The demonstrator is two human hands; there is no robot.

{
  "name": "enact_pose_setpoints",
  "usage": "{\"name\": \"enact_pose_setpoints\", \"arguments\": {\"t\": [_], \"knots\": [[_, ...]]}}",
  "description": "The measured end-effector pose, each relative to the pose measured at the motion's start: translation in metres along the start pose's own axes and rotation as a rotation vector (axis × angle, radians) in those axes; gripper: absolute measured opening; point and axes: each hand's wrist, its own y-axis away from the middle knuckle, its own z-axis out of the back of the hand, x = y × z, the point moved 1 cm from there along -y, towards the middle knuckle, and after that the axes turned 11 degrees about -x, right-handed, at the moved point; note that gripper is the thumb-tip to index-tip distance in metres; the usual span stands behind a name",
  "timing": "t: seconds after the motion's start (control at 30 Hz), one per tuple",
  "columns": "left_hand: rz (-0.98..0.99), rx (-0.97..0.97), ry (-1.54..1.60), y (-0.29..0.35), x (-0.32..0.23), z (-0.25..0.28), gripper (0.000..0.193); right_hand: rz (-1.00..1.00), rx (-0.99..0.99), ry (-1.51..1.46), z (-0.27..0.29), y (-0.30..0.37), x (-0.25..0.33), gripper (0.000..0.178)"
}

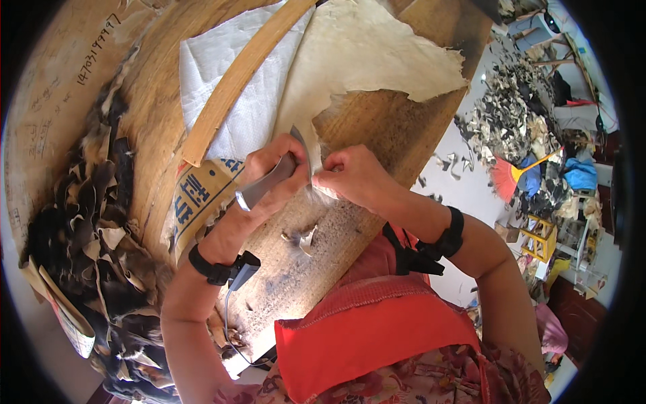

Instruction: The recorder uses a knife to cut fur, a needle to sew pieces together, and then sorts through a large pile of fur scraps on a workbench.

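My left hand (274, 167) is wrapped round a curved metal knife (256, 192). The blade's pointed tip rises above the fingers, beside the hide. A pale, thin hide (367, 50) with ragged edges lies over the wooden table and narrows down toward both hands. Close by on the right, my right hand (363, 180) pinches the hide's lower edge between thumb and fingers. Just under these fingertips hangs a light, furry bit of the hide. Whether the blade touches the hide is hard to make out. Small scraps (306, 241) lie on the table below my hands.
A wooden strip (245, 77) rests across a white woven sheet (202, 67) on the table (350, 222). Printed brown paper (202, 198) sits beneath. Dark fur pieces (87, 249) pile up at left. On the floor at right are many scraps (518, 108), a red broom (505, 178) and a yellow stool (538, 237).
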Motion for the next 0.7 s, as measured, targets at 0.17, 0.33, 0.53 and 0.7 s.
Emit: {"name": "enact_pose_setpoints", "arguments": {"t": [0.17,0.33,0.53,0.7], "knots": [[-0.03,0.156,0.039,-0.002,-0.005,0.007,0.011,-0.238,0.097,-0.3,-0.003,-0.005,0.003,0.018],[-0.2,0.1,0.008,-0.007,0.001,0.002,0.005,-0.361,0.216,-0.457,0.004,-0.007,0.007,0.013],[-0.178,0.011,-0.028,-0.02,0.003,-0.008,0.006,-0.351,0.325,-0.435,0.007,-0.008,0.01,0.018],[0.048,0.076,0.038,-0.036,0.006,-0.01,0.009,-0.396,0.416,-0.436,0.011,-0.015,0.013,0.019]]}}
